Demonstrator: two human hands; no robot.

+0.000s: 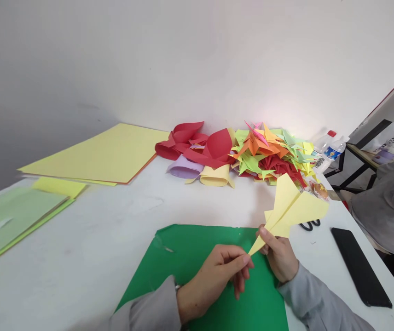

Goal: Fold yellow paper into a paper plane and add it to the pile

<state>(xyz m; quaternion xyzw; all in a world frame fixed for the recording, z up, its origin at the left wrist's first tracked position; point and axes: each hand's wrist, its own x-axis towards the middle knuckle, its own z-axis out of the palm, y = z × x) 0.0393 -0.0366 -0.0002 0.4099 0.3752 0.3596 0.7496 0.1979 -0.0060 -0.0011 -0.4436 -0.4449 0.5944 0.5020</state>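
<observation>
Hands first: the right hand (280, 257) and the left hand (217, 276) are both closed in a pinch on the narrow nose of a yellow paper plane (292, 209), right at the tip, held up off the table (114, 220) over a green paper sheet (190, 262). The wings fan up and away to the right. My take on doing this bit well: keep the pinch tight at the tip so the layers don't slide, and run the crease along the centre line rather than mashing the wings.

Around it: a big pile of folded origami (269, 154) and some curled red paper (197, 145) at the back, stacks of yellow sheets (103, 154) and green sheets (10, 220) on the left. Scissors (310, 225) sit just behind the plane, a black phone (360, 266) near the right edge, water bottles (328, 149) past the pile. Nothing really blocks the hands; another person's grey sleeve (386, 216) is off to the right.
</observation>
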